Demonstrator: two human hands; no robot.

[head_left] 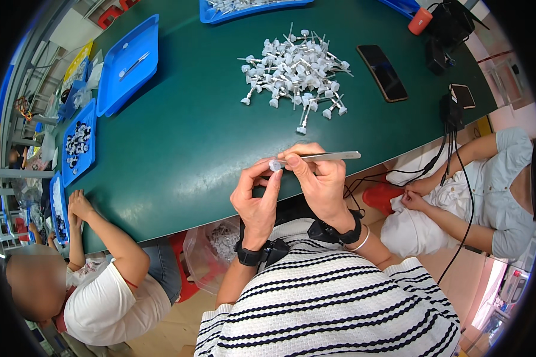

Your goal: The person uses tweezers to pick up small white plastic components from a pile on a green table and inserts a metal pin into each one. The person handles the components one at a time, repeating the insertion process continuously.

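Observation:
Near the table's front edge, my left hand (257,193) pinches a small round whitish plastic part (274,165) between thumb and fingers. My right hand (321,178) is closed on a pair of metal tweezers (333,156), their blunt end pointing right. The tips of the tweezers meet the plastic part, though my fingers partly cover the contact. Beyond my hands lies a loose pile of white plastic pieces with thin metal stems (295,71). One of these stemmed pieces (302,122) lies at the near side of the pile.
A phone (382,72) lies right of the pile. Blue trays (128,68) stand at the left and far edge, one holding black-and-white parts (78,144). Cables (452,143) hang over the right edge. Co-workers sit at left and right. Below the table is a clear plastic bag (203,262).

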